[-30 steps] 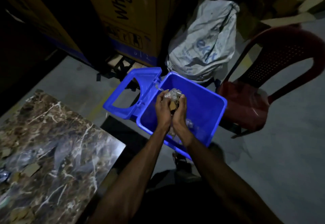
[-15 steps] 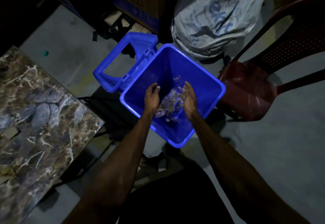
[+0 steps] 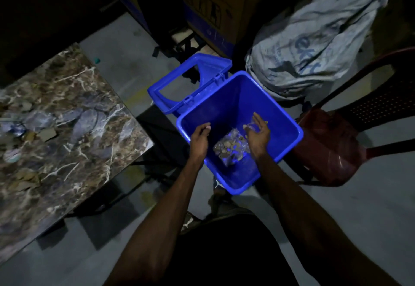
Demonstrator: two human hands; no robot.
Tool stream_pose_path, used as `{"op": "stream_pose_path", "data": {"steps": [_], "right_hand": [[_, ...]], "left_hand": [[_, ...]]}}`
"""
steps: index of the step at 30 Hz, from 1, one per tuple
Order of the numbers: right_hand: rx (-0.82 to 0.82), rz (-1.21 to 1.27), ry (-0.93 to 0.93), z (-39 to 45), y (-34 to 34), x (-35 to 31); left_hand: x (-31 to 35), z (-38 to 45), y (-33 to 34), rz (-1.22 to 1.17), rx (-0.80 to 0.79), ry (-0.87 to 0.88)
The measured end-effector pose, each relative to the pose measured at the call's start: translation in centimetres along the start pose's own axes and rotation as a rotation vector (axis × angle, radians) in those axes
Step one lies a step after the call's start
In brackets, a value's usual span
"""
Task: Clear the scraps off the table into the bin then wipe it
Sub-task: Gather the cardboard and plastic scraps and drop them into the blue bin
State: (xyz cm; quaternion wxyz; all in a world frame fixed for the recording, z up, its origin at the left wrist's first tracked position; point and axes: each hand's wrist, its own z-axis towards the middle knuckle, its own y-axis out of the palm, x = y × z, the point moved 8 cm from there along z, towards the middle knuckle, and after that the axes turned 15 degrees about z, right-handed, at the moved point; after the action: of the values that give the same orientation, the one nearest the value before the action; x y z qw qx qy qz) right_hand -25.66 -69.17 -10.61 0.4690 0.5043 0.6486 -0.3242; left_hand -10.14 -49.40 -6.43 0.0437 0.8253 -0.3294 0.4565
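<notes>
**Both hands over the blue bin, scraps at the bottom**

My left hand (image 3: 200, 139) hangs over the near-left rim of the bin (image 3: 289, 122), fingers loosely curled and holding nothing. My right hand (image 3: 257, 133) is inside the mouth of the bin, palm turned up and fingers spread; a thin bit of clear film seems to cling near my fingertips, though in this dim light I cannot tell for sure. The two hands are apart, with the gap between them straight above the scraps (image 3: 231, 147).

Those scraps lie at the bottom of the bin: crinkled clear plastic with small brownish, rounded pieces mixed in. The bin is smooth, square, bright blue plastic, and its frame-shaped lid (image 3: 179, 88) is flipped open on the far-left side.

To my left stands the bench (image 3: 89, 110), a glossy slab with a brown marble pattern and white veins. More scraps (image 3: 47, 133), flat cardboard-like bits, lie on its left part, well apart from my hands.

Beyond the bin a crumpled white sack (image 3: 314, 45) slumps on the grey floor, and a dark red plastic chair (image 3: 332, 146) stands just beside the bin on my right.
</notes>
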Motion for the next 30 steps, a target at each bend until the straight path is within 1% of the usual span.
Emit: {"op": "stream_pose_path", "data": {"steps": [2,5,8,11,17,20,22,26,30], "right_hand": [[-0.002,-0.069,-0.012,-0.5,0.5,-0.5],[-0.083,-0.171,-0.039,-2.7,2.9,-2.2],[-0.129,-0.129,-0.073,-6.1,5.9,-3.6],[-0.193,-0.050,-0.038,-11.2,10.1,-4.1],[-0.462,-0.054,0.005,-24.1,20.8,-1.3],[-0.600,-0.071,0.015,-30.2,25.9,-0.2],[-0.701,-0.092,0.021,-34.2,28.9,0.5],[-0.860,-0.173,0.003,-39.8,33.7,2.4],[-0.950,-0.269,0.025,-43.2,38.3,4.7]], "left_hand": [[-0.1,-0.8,-1.5,-0.064,0.006,-0.005],[-0.7,-1.7,-4.2,-0.129,0.041,-0.005],[-1.4,-2.7,-7.4,-0.203,0.083,-0.001],[-2.5,-4.1,-11.3,-0.266,0.149,0.001],[-5.8,-8.1,-20.4,-0.430,0.235,0.024],[-7.3,-10.1,-26.0,-0.487,0.338,0.083],[-9.1,-11.3,-29.8,-0.521,0.394,0.076],[-13.1,-13.3,-36.8,-0.591,0.528,0.055],[-16.3,-14.4,-41.7,-0.644,0.647,0.003]]}}
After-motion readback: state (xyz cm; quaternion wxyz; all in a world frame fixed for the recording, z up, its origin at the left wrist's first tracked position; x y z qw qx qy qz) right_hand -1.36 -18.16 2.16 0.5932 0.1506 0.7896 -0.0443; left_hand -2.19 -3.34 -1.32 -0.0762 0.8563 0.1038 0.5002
